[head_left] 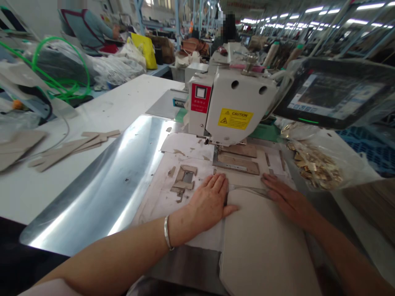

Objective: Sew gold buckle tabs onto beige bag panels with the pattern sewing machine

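A large beige panel (265, 242) with rounded corners lies in front of the sewing machine (240, 98). My left hand (210, 201) rests flat along the panel's upper left edge, fingers stretched toward the machine and thumb over the panel. At the upper right edge lies my right hand (286, 197), its fingers extended and pressed down. Beyond my fingertips, a metal clamp frame (231, 166) sits over brown strips (247, 150) under the machine head. A white template sheet (154, 197) with a cut-out spreads to the left of my left hand.
A shiny metal plate (101, 185) extends left. Beige strips (77, 148) lie on the white table (123, 94). At right are a plastic bag of gold-coloured metal pieces (321, 164) and a control screen (336, 94). A co-worker (89, 26) sits at the back left.
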`<state>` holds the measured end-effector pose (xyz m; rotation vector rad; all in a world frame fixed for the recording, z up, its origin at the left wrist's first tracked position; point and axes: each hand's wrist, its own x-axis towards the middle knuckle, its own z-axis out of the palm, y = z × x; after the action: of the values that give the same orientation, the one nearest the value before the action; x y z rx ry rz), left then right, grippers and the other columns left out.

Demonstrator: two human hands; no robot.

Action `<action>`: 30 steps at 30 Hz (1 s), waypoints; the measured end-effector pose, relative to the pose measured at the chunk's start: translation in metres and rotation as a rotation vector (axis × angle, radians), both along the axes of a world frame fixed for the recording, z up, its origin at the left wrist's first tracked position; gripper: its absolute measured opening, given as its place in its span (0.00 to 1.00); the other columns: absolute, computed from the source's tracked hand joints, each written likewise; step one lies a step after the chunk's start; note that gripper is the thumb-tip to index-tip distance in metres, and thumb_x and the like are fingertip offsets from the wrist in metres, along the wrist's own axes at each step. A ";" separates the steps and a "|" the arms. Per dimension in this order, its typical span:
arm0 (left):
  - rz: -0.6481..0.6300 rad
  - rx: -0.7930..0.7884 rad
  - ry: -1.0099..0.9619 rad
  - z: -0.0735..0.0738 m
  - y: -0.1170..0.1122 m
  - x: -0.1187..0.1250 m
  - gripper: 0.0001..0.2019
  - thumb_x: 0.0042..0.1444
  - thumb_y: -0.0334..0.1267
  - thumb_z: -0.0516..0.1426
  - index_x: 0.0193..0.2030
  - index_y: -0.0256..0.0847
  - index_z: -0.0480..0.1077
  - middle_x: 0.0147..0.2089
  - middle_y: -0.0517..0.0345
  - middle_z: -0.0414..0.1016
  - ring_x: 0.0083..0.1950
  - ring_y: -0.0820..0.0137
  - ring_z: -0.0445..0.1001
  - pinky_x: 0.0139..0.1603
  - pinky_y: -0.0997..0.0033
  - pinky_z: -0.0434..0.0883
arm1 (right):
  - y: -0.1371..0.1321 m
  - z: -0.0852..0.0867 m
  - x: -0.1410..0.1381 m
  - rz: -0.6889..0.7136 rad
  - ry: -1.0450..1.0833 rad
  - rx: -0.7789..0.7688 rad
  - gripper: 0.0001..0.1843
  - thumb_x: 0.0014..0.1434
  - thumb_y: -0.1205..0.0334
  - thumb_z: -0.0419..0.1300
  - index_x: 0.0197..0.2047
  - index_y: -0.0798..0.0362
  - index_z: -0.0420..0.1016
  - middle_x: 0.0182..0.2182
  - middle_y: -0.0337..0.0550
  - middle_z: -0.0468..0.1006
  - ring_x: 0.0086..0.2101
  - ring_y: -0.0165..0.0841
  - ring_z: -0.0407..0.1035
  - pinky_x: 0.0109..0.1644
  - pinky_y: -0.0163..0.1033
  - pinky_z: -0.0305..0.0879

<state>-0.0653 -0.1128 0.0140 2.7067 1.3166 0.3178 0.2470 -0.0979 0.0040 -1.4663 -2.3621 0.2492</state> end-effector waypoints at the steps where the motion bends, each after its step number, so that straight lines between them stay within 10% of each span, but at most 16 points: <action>1: 0.003 0.000 -0.002 0.000 0.000 0.000 0.40 0.66 0.62 0.48 0.68 0.23 0.59 0.71 0.33 0.59 0.72 0.51 0.58 0.73 0.54 0.55 | -0.010 -0.003 0.001 0.025 -0.035 -0.004 0.27 0.71 0.52 0.46 0.67 0.52 0.67 0.66 0.50 0.65 0.66 0.44 0.58 0.69 0.57 0.57; 17: 0.000 0.046 -0.029 -0.004 -0.005 0.001 0.33 0.68 0.59 0.48 0.66 0.32 0.64 0.71 0.40 0.61 0.72 0.54 0.60 0.72 0.54 0.58 | -0.030 -0.018 -0.005 0.025 -0.206 0.109 0.28 0.71 0.50 0.47 0.70 0.50 0.65 0.70 0.48 0.57 0.68 0.45 0.53 0.70 0.58 0.55; 30: -0.039 0.066 -0.027 -0.012 0.003 -0.003 0.33 0.66 0.58 0.51 0.67 0.33 0.62 0.71 0.40 0.60 0.72 0.53 0.58 0.71 0.51 0.59 | 0.001 0.006 -0.014 0.019 -0.103 0.131 0.17 0.69 0.60 0.50 0.49 0.50 0.80 0.50 0.52 0.78 0.50 0.43 0.74 0.56 0.53 0.73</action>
<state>-0.0680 -0.1100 0.0020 2.7677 1.2657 0.3990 0.2332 -0.0968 0.0105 -1.4278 -2.4229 0.0227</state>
